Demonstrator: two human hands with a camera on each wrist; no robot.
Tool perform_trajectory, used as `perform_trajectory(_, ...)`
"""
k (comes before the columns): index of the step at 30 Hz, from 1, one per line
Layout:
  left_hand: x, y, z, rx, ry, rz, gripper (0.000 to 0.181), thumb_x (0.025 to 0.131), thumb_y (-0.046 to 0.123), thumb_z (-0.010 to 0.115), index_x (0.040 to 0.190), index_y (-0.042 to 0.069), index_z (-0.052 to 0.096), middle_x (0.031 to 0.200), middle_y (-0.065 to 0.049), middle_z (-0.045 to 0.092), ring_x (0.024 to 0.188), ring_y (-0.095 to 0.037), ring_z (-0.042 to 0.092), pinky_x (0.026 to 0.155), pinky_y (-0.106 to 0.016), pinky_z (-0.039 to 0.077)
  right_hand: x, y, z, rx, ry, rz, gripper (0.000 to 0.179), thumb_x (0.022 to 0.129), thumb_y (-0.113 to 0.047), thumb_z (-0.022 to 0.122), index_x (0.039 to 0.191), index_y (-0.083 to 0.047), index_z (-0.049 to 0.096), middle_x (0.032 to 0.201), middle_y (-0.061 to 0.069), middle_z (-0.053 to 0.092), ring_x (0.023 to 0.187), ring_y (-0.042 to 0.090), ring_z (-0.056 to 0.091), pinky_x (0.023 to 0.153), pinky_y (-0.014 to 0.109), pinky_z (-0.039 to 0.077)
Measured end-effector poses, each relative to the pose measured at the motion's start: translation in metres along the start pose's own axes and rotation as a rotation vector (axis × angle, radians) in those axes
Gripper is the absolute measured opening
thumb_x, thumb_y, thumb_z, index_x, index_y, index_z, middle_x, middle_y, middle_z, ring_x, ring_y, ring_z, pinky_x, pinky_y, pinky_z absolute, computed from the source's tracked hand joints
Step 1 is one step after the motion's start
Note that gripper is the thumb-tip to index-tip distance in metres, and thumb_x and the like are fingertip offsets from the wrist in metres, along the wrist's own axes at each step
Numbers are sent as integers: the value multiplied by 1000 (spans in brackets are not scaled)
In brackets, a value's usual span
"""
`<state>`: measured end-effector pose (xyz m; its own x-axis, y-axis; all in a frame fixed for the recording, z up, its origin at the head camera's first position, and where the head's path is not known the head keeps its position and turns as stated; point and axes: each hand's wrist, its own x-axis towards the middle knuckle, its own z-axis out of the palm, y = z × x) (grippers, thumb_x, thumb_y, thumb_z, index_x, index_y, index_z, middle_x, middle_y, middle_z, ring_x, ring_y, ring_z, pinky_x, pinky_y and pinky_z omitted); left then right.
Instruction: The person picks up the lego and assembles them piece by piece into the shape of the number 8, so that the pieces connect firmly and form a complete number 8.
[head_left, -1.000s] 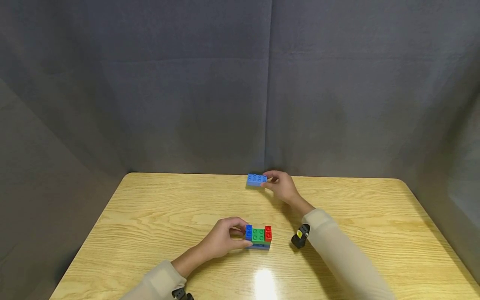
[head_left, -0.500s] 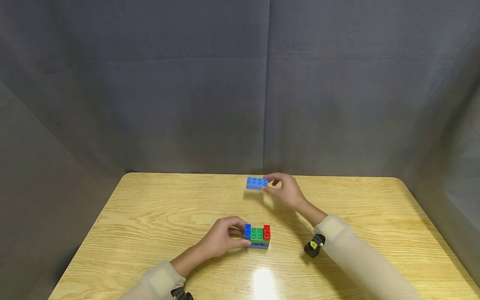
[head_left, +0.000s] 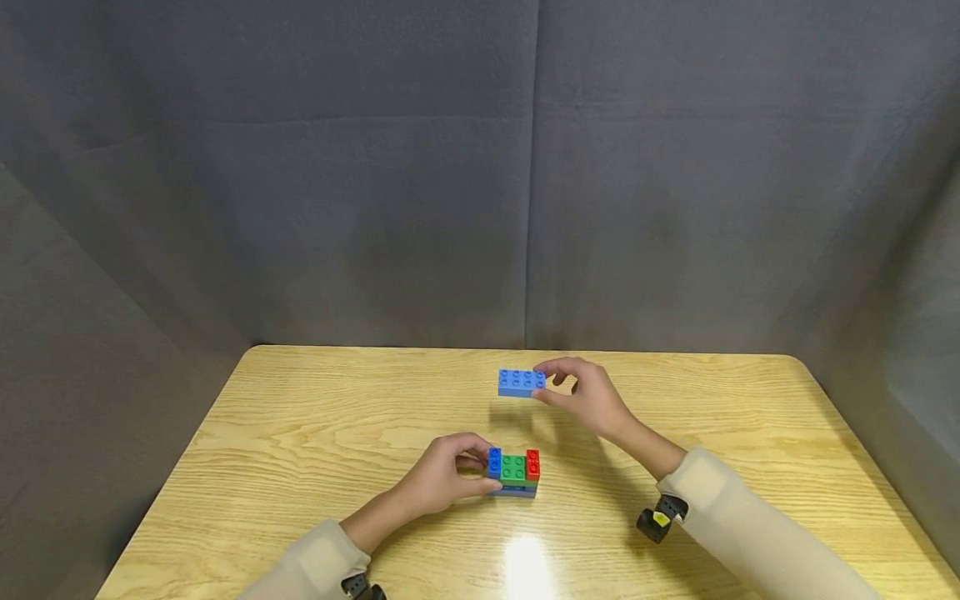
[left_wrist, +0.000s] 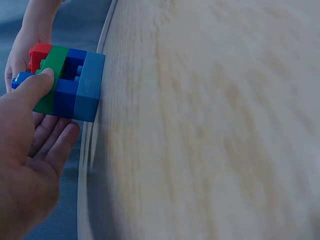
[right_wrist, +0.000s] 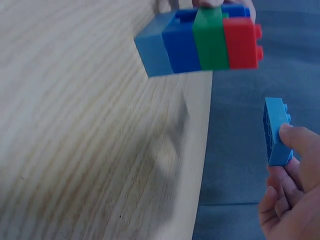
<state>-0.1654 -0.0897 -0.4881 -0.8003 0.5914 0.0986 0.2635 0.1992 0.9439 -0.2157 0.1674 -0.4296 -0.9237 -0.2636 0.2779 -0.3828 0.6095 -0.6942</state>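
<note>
In the head view, my left hand (head_left: 447, 477) grips the left end of a stack of toy building bricks (head_left: 514, 471) standing on the table. A light blue brick forms its base (left_wrist: 90, 87), with dark blue above, then a green layer (right_wrist: 210, 42). On top sit a small blue brick at the left and a red brick (head_left: 533, 464) at the right. My right hand (head_left: 592, 400) pinches the right end of a loose light blue brick (head_left: 517, 382) between thumb and fingers. That brick is held studs up, above the table and behind the stack; its hollow underside shows in the right wrist view.
The wooden table (head_left: 315, 408) has rounded far corners. A dark grey curtain (head_left: 390, 208) hangs behind it and along both sides. Each wrist wears a black camera (head_left: 660, 518).
My right hand has lifted the light blue brick from near the table's far edge and brought it closer, slightly to the right. The left hand and the stack stay nearly still.
</note>
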Motion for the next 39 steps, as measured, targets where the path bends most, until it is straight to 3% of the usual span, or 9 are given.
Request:
perform_trajectory(16,0,-3,1,27,7,-1,29,77,18,78,101,11,63,99,0,62,90,-12,64,81,-26,53,-34,-21,-6,7,-26,-6,29,78,-32,77,105,-24,69,97,-10,63,83,15,53,58,24,45)
perform_trajectory(32,0,-4,0,49,9,13,32,77,19,78,102,10,63,100,-1,62,91,-12,63,81,-25,53,-65,-29,6,90,-60,-34,30,74,-29,80,102,-28,68,89,-11,61,74,26,53,51,22,41)
perform_trajectory(39,0,-3,1,46,11,9,32,76,17,78,103,9,63,100,-1,62,91,-12,64,81,-25,53,-70,-28,13,94,-72,-24,29,74,-28,81,100,-28,67,90,-11,61,78,19,54,52,22,43)
